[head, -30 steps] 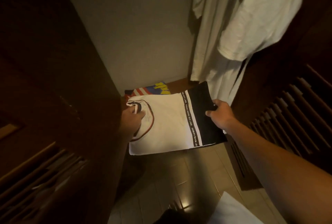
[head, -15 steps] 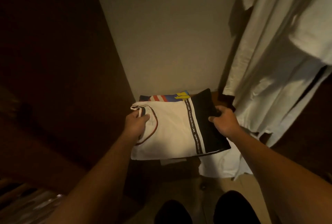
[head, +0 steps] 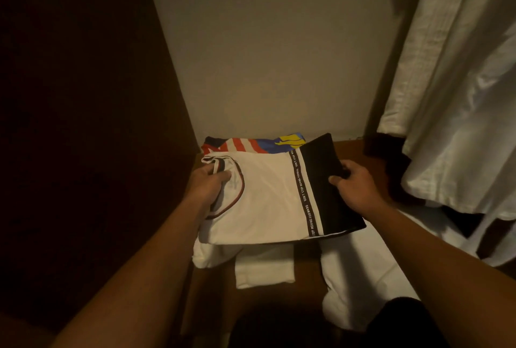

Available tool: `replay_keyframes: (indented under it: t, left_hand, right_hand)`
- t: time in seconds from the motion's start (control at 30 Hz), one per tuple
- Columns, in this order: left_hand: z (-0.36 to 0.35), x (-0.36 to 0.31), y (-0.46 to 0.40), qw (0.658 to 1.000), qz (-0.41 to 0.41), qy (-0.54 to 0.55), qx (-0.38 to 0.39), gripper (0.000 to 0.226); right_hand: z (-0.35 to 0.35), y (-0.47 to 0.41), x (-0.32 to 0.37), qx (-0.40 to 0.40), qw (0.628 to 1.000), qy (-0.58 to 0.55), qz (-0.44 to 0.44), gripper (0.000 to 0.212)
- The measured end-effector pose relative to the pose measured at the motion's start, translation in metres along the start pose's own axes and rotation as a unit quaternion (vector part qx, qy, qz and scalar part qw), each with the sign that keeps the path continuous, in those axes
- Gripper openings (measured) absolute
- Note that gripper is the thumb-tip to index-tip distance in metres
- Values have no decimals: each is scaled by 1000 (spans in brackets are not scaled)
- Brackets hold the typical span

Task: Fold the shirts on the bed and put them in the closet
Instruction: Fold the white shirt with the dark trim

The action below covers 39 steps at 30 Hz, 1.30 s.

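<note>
A folded white shirt (head: 265, 194) with a black panel and a lettered stripe lies flat low inside the closet. My left hand (head: 210, 183) grips its collar end on the left. My right hand (head: 353, 183) grips the black end on the right. Behind it, against the back wall, lies a folded shirt with red, white, blue and yellow print (head: 251, 145), partly hidden. Under the held shirt show folded white pieces (head: 264, 269) on the brown closet shelf (head: 349, 149).
White garments (head: 458, 96) hang at the right, their hems reaching down beside my right hand. A dark wooden closet side (head: 83, 96) stands close on the left. The pale back wall (head: 265, 54) rises behind the shirts.
The view has moved closer and lower into the closet. Both hands have carried the white shirt forward and down over the white pieces, in front of the printed shirt.
</note>
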<state>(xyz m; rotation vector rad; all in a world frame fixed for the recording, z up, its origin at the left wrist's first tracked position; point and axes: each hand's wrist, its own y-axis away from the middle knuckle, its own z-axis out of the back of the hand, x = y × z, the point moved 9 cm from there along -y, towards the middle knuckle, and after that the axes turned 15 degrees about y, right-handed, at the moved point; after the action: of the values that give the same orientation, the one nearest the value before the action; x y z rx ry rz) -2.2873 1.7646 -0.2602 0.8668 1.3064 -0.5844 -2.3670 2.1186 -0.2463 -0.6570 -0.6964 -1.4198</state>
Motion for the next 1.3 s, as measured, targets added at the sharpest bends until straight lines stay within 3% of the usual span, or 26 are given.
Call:
replay_keyframes:
  t: [0.1,0.33,0.73,0.87,0.97,1.03,1.2,1.3]
  left_hand:
    - [-2,3,-18,1000,-5,0,-6,50]
    - [-12,-33,-53,999,-40,22,-18,30]
    - [-12,-86,-166,992,-121,-12,-29,28]
    - [-8,-53,-190,996,-76,-15,-40,32]
    - [-7,-4,-194,999,-1,-44,-11,20]
    - [-6,15,-195,999,12,-49,-8,33]
    - [15,21,-204,995,-9,-67,-67,42]
    - [20,35,-204,989,21,-134,-64,49]
  right_hand:
    - [-3,-17,0,-14,1000,-12,8,37]
    - [-9,-70,18,-29,999,-15,9,40]
    - [-46,-179,58,-57,998,-21,22,40]
    - [-66,-196,41,-44,999,20,-9,40]
    - [-97,-195,7,18,994,95,-58,42]
    - [-111,-189,-6,36,991,108,-68,44]
    - [-112,-182,1,-2,989,151,-11,43]
    - [-115,-178,5,-1,959,283,10,43]
